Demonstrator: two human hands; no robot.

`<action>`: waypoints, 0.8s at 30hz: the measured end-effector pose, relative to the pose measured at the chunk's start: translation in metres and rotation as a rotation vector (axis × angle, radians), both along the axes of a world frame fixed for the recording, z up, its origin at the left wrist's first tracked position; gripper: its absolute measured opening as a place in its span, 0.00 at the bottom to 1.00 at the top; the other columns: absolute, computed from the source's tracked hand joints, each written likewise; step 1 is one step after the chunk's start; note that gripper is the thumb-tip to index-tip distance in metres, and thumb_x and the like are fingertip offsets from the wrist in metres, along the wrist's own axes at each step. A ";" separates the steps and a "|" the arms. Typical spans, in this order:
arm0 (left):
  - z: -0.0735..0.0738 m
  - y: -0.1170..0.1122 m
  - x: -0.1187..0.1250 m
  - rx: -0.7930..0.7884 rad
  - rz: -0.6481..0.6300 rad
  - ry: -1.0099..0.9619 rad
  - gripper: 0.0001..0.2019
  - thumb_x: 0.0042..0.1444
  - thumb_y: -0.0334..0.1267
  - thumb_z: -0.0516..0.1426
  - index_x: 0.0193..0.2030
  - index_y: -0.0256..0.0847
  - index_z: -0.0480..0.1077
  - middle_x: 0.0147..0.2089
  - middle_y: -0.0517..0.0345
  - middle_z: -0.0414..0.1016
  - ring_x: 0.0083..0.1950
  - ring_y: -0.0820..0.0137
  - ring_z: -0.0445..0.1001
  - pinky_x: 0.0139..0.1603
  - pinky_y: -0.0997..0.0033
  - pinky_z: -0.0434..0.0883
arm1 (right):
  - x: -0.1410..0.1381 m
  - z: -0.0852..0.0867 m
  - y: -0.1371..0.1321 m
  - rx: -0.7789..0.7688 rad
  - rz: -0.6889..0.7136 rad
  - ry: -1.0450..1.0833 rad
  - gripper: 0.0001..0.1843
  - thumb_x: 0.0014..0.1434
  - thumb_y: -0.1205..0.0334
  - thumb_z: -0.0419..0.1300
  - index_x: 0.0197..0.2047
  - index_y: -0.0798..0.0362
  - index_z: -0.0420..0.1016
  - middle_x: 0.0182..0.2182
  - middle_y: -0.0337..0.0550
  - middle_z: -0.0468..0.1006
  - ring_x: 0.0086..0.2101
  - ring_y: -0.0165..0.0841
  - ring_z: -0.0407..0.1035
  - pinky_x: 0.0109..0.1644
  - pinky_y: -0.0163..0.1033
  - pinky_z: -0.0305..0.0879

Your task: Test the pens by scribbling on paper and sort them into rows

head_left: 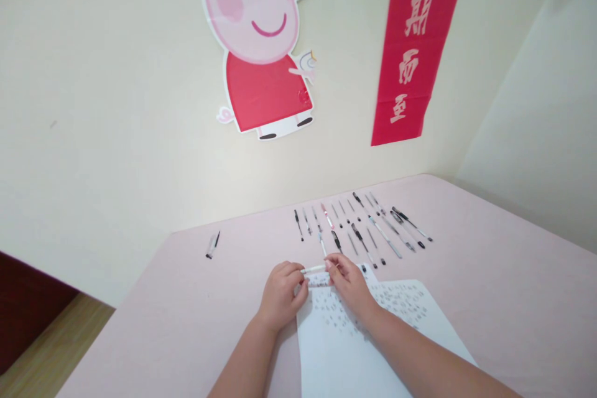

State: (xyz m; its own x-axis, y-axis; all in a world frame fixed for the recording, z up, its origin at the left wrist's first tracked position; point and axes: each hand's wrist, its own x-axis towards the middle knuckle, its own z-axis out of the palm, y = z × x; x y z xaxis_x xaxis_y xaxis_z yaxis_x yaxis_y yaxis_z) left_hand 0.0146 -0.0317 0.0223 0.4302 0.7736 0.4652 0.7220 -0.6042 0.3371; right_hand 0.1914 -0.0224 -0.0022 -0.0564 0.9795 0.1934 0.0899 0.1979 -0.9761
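Note:
Between my two hands a white pen (314, 269) lies nearly level, above the top edge of a written sheet. My left hand (283, 292) pinches its left end, fingers curled. At the other end, my right hand (349, 283) closes on it with thumb and forefinger. Below them is a white paper sheet (354, 367) covered with small dark handwriting in its upper part. A smaller written slip (319, 280) shows partly under my hands. Just past my right fingertips, a pale pen (323, 245) points away from me.
Several pens and refills, among them a black pen (364, 244) and a light blue pen (385, 237), lie in rows on the pink tablecloth (209, 317). Apart at the left is a small clear case (213, 245) with dark contents. Behind the table rises a wall with a cartoon pig sticker (268, 93) and red banner (405, 99).

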 end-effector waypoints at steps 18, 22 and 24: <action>0.000 -0.001 0.000 0.014 -0.019 -0.009 0.07 0.55 0.32 0.51 0.28 0.40 0.67 0.36 0.53 0.74 0.37 0.67 0.70 0.39 0.64 0.66 | -0.001 -0.003 0.001 0.065 0.020 -0.026 0.12 0.57 0.53 0.54 0.33 0.53 0.67 0.25 0.37 0.67 0.25 0.30 0.63 0.29 0.34 0.59; -0.001 -0.001 0.000 0.043 -0.029 -0.003 0.06 0.56 0.32 0.51 0.29 0.40 0.67 0.37 0.53 0.74 0.38 0.67 0.70 0.41 0.63 0.67 | -0.001 -0.005 0.002 0.078 0.025 -0.039 0.12 0.58 0.53 0.54 0.30 0.53 0.66 0.22 0.36 0.65 0.24 0.30 0.62 0.27 0.34 0.58; -0.002 -0.001 -0.001 0.076 -0.032 0.003 0.06 0.56 0.32 0.51 0.30 0.40 0.67 0.38 0.53 0.74 0.39 0.67 0.70 0.42 0.62 0.67 | -0.001 -0.005 0.001 0.074 0.034 -0.024 0.13 0.58 0.52 0.53 0.29 0.53 0.66 0.22 0.35 0.65 0.24 0.30 0.61 0.28 0.34 0.58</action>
